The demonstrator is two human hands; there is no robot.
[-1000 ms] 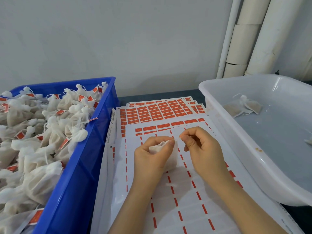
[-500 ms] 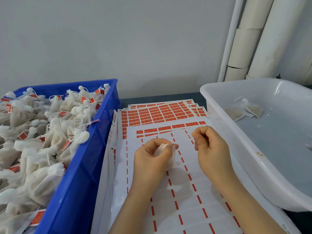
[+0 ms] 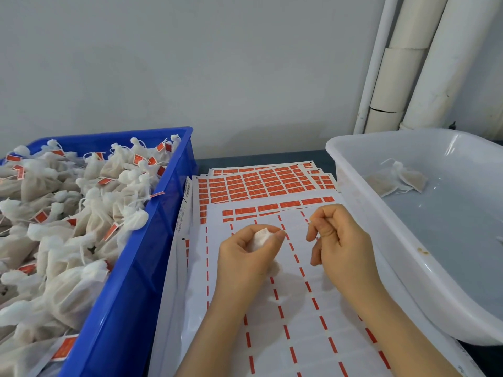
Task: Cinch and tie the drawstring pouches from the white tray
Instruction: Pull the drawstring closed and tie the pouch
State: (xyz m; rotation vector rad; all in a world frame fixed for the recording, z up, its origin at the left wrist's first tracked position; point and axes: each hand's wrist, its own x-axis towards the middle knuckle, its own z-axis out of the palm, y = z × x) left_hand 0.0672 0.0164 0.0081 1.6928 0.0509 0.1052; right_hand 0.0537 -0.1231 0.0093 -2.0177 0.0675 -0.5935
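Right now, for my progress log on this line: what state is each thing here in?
pouch: mouth bunched, gripped in the left hand, not yet tied.
right hand: pinching the drawstring end, held apart from the pouch.
white tray: nearly bare, a couple of flat pouches at its far side.
blue crate: heaped with tied pouches bearing red tags.
label sheets: stacked, top one mostly peeled.

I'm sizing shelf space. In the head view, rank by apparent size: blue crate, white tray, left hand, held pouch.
1. Blue crate and white tray: similar, both cropped by the frame, so unranked.
2. Left hand.
3. Pouch, smallest, though the hand hides most of it.
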